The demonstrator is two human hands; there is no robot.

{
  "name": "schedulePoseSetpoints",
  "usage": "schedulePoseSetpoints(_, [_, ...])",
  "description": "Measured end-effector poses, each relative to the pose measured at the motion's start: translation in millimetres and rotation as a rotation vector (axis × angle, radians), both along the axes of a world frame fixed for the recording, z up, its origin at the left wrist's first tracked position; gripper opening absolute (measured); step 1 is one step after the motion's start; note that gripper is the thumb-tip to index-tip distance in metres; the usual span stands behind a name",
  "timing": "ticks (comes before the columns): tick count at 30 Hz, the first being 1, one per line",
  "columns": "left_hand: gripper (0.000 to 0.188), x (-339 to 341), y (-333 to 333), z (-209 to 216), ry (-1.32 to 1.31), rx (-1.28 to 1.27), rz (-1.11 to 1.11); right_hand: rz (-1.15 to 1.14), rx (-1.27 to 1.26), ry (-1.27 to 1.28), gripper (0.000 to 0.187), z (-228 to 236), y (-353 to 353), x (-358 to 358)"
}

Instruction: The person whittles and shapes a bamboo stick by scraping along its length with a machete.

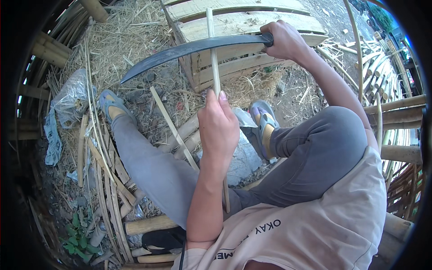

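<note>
My left hand (pixel 218 128) is closed around a slim pale bamboo strip (pixel 216 72), which points away from me, its lower end reaching down by my lap. Farther off and to the right, my right hand (pixel 286 42) grips the dark handle of a machete with a long, curved dark blade (pixel 180 49). The blade lies crosswise over the upper part of the strip, its tip toward the left. From this view I cannot tell whether its edge bites into the bamboo.
A slatted wooden crate (pixel 245 24) stands just beyond the blade. Another bamboo strip (pixel 168 117) leans by my left leg. A grey stone block (pixel 243 157) lies between my feet. Long bamboo pieces (pixel 105 189) and a clear plastic bag (pixel 72 92) are at left; cut bamboo (pixel 380 67) is piled at right.
</note>
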State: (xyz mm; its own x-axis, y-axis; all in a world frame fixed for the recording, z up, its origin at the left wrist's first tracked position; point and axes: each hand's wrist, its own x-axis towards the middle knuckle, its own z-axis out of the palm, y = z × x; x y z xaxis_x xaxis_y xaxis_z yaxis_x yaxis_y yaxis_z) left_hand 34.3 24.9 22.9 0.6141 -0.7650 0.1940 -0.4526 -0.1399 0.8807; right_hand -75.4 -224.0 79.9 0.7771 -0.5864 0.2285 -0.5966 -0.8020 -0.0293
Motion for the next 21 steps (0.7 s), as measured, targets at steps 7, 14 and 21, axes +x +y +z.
schedulePoseSetpoints(7, [0.027,-7.1,10.7,10.0,0.125,0.042,-0.142,-0.055,-0.129,-0.080,0.029,16.2,-22.2,-13.7])
schedulePoseSetpoints(14, [0.031,4.1,9.2,-12.2,0.701,-0.027,-0.220,-0.415,-0.067,-0.117,0.029,27.4,-88.9,-66.9])
schedulePoseSetpoints(21, [0.031,-1.3,4.5,-6.9,0.847,0.021,-0.276,-0.084,0.212,0.011,0.024,32.0,1.6,-22.3])
